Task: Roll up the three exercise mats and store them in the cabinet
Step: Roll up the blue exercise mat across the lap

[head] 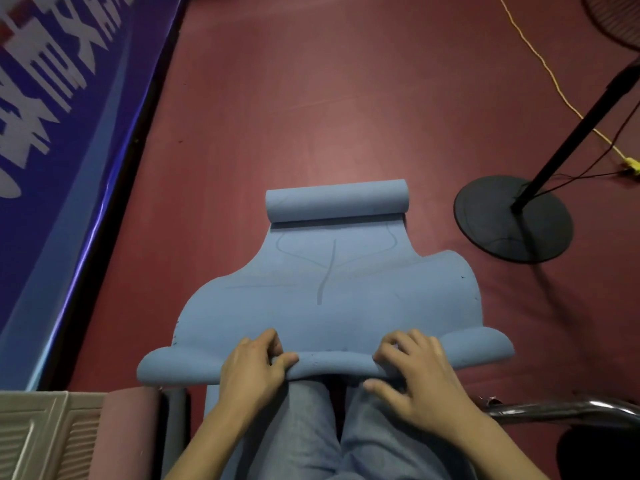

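Blue foam exercise mat is lying on the maroon floor, its far end curled into a roll. Left hand and right hand are each gripping the near edge, fingers curled around it, beside a black fan base.

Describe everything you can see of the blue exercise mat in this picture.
The blue exercise mat looks like soft foam with faint line markings on top. It lies on the dark red floor, its far end curled into a roll and its near edge lifted and folded over. The left hand and right hand both grip that near edge, starting a roll above the person's knees.
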`<action>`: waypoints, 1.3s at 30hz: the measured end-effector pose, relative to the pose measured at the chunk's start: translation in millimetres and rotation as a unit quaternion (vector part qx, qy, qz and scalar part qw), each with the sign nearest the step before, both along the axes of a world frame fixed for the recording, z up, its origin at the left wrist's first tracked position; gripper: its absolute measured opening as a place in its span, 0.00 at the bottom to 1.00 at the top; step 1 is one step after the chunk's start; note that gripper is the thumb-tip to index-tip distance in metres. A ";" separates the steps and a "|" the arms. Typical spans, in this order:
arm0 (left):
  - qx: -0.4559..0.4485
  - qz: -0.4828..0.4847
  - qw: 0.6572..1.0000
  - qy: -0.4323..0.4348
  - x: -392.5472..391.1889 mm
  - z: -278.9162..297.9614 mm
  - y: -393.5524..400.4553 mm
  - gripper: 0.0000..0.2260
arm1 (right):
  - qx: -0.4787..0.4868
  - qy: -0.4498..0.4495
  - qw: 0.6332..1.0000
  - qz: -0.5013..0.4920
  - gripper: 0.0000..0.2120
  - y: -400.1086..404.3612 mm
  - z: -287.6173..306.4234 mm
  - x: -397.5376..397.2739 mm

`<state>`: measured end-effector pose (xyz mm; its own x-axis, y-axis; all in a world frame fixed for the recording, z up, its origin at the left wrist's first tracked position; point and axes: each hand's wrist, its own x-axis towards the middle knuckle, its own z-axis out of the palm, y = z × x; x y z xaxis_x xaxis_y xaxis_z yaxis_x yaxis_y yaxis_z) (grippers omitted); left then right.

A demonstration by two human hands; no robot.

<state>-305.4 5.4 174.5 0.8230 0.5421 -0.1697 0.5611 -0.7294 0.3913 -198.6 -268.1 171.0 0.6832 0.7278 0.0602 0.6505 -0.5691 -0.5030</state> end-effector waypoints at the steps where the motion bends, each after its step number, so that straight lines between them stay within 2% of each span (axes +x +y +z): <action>1: 0.025 0.002 1.000 -0.003 0.0 -0.6 -4.9 0.16 | -0.022 -0.027 0.999 0.003 0.18 -0.5 3.0 -2.9; 4: 0.090 -0.035 0.994 -0.045 -7.4 -5.5 -15.7 0.17 | -0.087 -0.079 0.993 -0.006 0.23 5.3 9.0 -8.3; 9: 0.167 -0.059 0.981 -0.076 -12.2 -9.9 -15.9 0.15 | -0.094 -0.102 0.990 -0.024 0.23 22.4 7.4 -8.5; 16: 0.173 -0.114 0.965 -0.163 -27.3 -10.4 -6.9 0.18 | -0.112 -0.134 0.984 -0.021 0.16 26.6 2.7 -7.9; 19: 0.209 -0.118 0.958 -0.157 -28.1 -6.3 -5.0 0.16 | -0.122 -0.152 0.981 -0.020 0.14 28.6 3.3 -8.4; 26: 0.234 -0.152 0.954 -0.108 -18.0 -4.4 0.5 0.25 | -0.122 -0.162 0.978 -0.050 0.12 35.6 -1.6 -0.6; 32: 0.275 -0.179 0.938 -0.113 -15.4 -12.1 -6.4 0.22 | -0.072 -0.164 0.977 -0.119 0.08 41.0 -12.9 4.4; 33: 0.278 -0.180 0.936 -0.114 -12.6 -14.4 -5.8 0.22 | -0.073 -0.167 0.975 -0.126 0.10 42.4 -14.0 6.0; 35: 0.254 -0.181 0.943 -0.116 -4.6 -18.6 0.0 0.23 | -0.078 -0.167 0.974 -0.128 0.14 46.0 -13.9 10.2; 39: 0.204 -0.185 0.959 -0.070 12.8 -21.1 15.0 0.24 | -0.063 -0.137 0.978 -0.144 0.14 49.5 -7.1 15.5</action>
